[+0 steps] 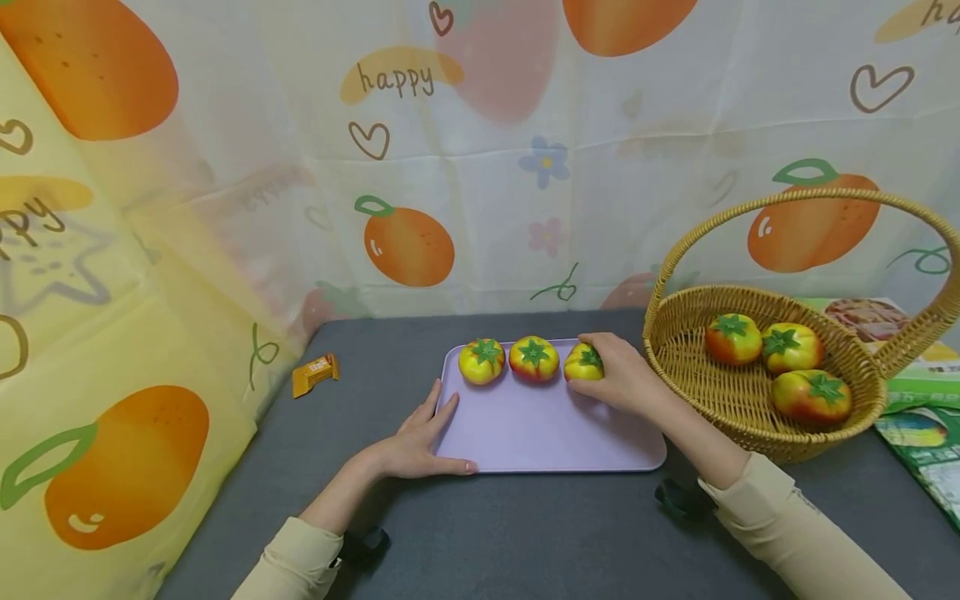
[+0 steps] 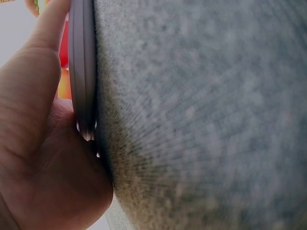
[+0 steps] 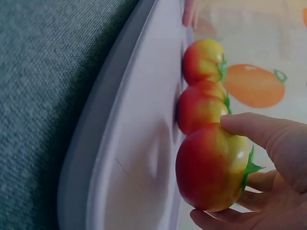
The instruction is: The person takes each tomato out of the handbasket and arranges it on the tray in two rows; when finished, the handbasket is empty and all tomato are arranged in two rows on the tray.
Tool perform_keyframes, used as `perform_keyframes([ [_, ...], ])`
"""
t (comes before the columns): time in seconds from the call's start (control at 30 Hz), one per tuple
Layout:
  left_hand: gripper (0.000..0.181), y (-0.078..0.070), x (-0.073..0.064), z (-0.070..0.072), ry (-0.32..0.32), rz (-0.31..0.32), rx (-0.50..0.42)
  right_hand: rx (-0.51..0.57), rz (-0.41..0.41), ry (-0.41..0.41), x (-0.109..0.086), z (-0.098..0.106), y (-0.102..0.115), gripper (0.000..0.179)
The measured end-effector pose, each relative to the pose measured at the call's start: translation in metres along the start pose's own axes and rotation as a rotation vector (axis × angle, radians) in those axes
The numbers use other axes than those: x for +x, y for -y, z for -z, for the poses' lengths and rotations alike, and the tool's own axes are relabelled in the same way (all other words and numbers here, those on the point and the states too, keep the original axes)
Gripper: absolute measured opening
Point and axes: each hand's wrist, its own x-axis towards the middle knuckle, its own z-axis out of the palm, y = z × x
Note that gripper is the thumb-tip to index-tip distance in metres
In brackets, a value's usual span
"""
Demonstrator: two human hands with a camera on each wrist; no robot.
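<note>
A lilac tray [image 1: 540, 437] lies on the dark table. Two red-and-yellow tomatoes, the left one [image 1: 482, 362] and the middle one [image 1: 534, 359], sit along its far side, green tops up. At the far right of the tray my right hand [image 1: 626, 375] grips a third tomato [image 3: 211, 167] between thumb and fingers; part of it is hidden in the head view. My left hand [image 1: 408, 442] rests at the tray's left end with fingers spread, the thumb along the near edge. In the left wrist view the tray's rim [image 2: 82, 57] touches the left palm.
To the right stands a wicker basket [image 1: 675, 350] with a tall handle, holding three more tomatoes [image 1: 793, 347]. Colourful printed packaging [image 1: 918, 417] lies beyond it. A small orange wrapped snack [image 1: 315, 375] is at the left. A fruit-print cloth [image 1: 480, 183] hangs behind the table.
</note>
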Motion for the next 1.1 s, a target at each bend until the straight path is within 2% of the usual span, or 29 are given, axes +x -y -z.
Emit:
perform_keyframes([
  [0.53, 0.111, -0.001, 0.000, -0.001, -0.003, 0.001, -0.009, -0.008, -0.069, 0.016, 0.011, -0.006, -0.007, 0.069],
  [0.87, 0.110, -0.001, 0.000, -0.001, -0.014, -0.017, -0.007, 0.002, -0.078, 0.017, 0.012, -0.010, -0.009, 0.071],
  [1.1, 0.110, -0.002, 0.000, -0.001, -0.014, -0.014, -0.006, -0.026, -0.041, -0.003, 0.009, -0.009, -0.006, 0.070],
])
